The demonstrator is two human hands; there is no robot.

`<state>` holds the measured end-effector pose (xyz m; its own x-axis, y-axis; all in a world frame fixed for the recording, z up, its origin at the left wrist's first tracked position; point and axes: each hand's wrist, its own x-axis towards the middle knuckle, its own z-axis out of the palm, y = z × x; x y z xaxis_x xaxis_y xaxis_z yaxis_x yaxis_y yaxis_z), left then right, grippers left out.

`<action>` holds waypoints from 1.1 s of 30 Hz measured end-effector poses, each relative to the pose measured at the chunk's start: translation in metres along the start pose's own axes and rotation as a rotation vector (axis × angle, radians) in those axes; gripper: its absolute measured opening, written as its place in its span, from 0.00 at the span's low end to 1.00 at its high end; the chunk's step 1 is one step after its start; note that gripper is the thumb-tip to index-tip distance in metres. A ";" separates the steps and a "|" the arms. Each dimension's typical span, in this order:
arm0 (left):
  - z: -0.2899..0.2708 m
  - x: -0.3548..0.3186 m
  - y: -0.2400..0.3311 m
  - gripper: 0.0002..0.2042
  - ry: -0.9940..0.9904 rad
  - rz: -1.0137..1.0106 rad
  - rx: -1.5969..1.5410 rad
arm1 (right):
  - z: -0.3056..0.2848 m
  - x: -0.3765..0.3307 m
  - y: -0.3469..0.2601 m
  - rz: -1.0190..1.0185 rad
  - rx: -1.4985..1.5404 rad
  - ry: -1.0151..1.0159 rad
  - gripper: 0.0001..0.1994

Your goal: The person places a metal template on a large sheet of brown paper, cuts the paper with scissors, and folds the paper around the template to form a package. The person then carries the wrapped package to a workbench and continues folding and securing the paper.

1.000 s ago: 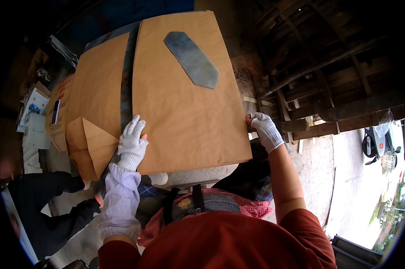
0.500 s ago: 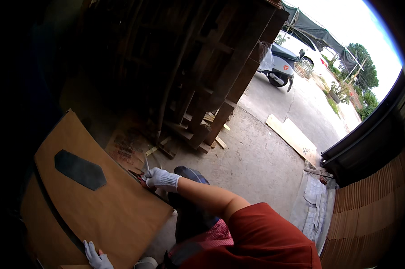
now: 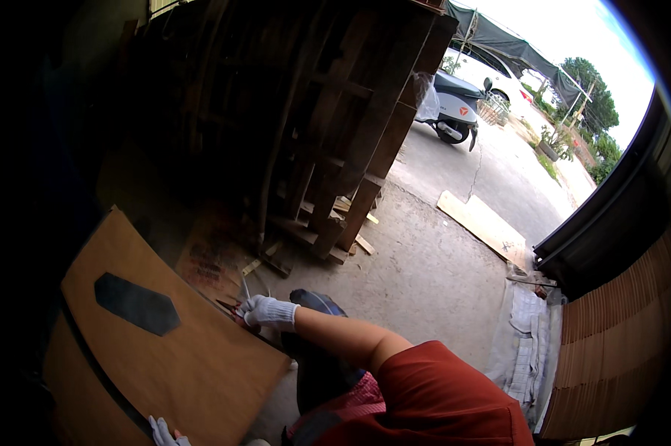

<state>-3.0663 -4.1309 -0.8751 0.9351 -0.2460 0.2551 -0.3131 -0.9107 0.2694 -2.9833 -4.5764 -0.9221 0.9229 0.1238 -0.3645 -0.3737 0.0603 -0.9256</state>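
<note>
In the head view I see the large brown cardboard sheet [image 3: 164,349] lying tilted at the lower left, its long axis running from upper left down to lower right. My right hand [image 3: 267,312], gloved white, is clamped on the sheet's upper right edge. My left hand [image 3: 163,431] touches the lower edge, but only the fingertips show, so I cannot tell its grip. The hands are well apart. Dark wooden pallets [image 3: 335,134] stand behind.

A tan-brown flat cardboard sheet [image 3: 164,349] carries a dark grey hexagonal patch [image 3: 136,303] at ten o'clock and a black strip. White knitted gloves cover the right hand [image 3: 267,312] and left hand [image 3: 163,431] (sleeve red). At one o'clock, a grey-and-white parked scooter [image 3: 454,111].
</note>
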 end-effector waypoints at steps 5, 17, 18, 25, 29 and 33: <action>0.000 -0.001 -0.001 0.21 -0.009 -0.020 0.014 | 0.004 0.003 -0.001 0.030 -0.058 0.041 0.06; 0.008 -0.002 -0.005 0.21 0.013 0.012 -0.011 | -0.002 0.018 0.019 -0.051 -0.042 -0.021 0.04; 0.007 -0.003 -0.004 0.21 0.008 0.004 -0.018 | -0.001 0.020 0.018 -0.028 -0.055 -0.023 0.03; 0.004 0.001 0.003 0.21 -0.055 -0.062 0.011 | 0.001 0.008 0.009 -0.030 -0.139 0.029 0.07; 0.005 -0.001 0.003 0.20 -0.027 -0.044 0.020 | 0.031 -0.030 -0.032 -0.105 -0.733 0.231 0.15; 0.010 -0.003 0.000 0.20 -0.007 -0.034 0.018 | 0.078 -0.026 -0.016 -0.095 -1.343 0.422 0.08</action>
<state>-3.0675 -4.1336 -0.8855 0.9463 -0.2171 0.2395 -0.2781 -0.9244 0.2610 -3.0088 -4.5036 -0.8899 0.9867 -0.1431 -0.0772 -0.1582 -0.9549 -0.2514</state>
